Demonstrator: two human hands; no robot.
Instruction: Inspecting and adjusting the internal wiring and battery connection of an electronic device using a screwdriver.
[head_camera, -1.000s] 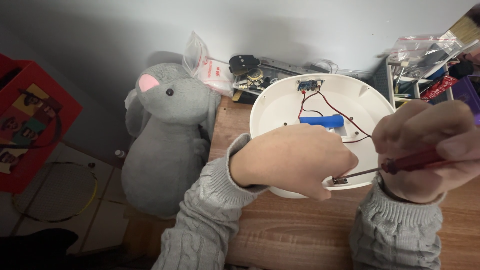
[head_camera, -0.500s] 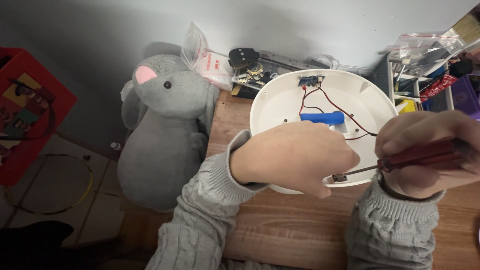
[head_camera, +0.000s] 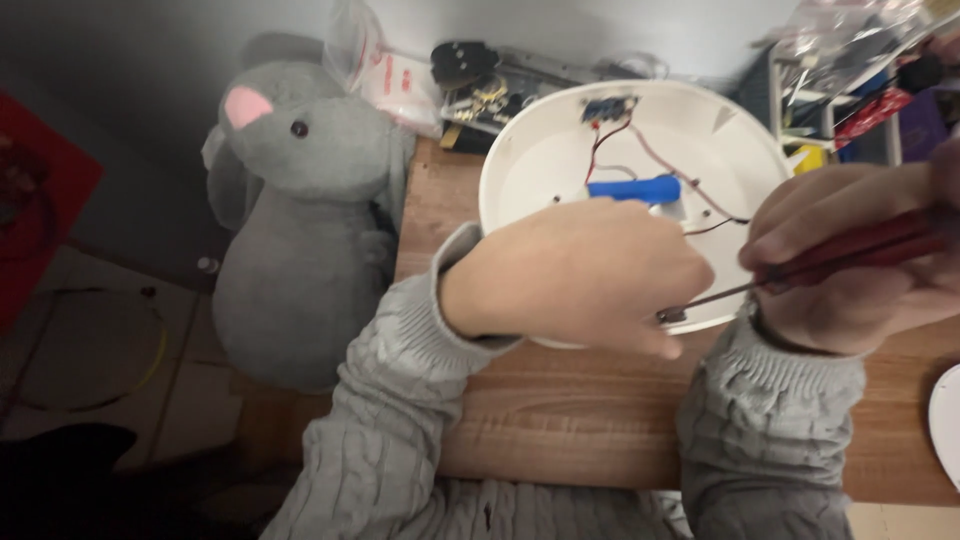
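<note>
**Poking at a round white shell with a red screwdriver**

Leaning over the wooden table (head_camera: 560, 400), the person had both hands on the job. The left hand (head_camera: 580, 275) was curled over the near edge of a round white shell (head_camera: 540, 165), which sat on the table close to the wall. The fingers were bent down around the rim, so the hand seemed to be gripping it, though the fingertips were hidden under the hand.

The right hand (head_camera: 860, 260) was closed tight around the red handle of a screwdriver (head_camera: 850, 250). Its thin metal shaft pointed left, and the tip touched the shell's rim just beside the left hand's lowest finger.

Inside the shell lay a small blue tube (head_camera: 632, 188), like a battery. Thin red and black wires (head_camera: 610, 135) ran from it up to a little part at the far rim.

Both arms wore grey knitted sleeves (head_camera: 390, 400).

A grey stuffed bunny (head_camera: 300, 220) with a pink ear sat at the left end of the table, leaning on the wall. Behind the shell was a dark pile of small parts (head_camera: 470, 80) and a clear plastic bag (head_camera: 360, 60). A rack with colourful bits (head_camera: 850, 100) stood at the far right. Something flat and red (head_camera: 40, 200) showed on the floor at the left.
</note>
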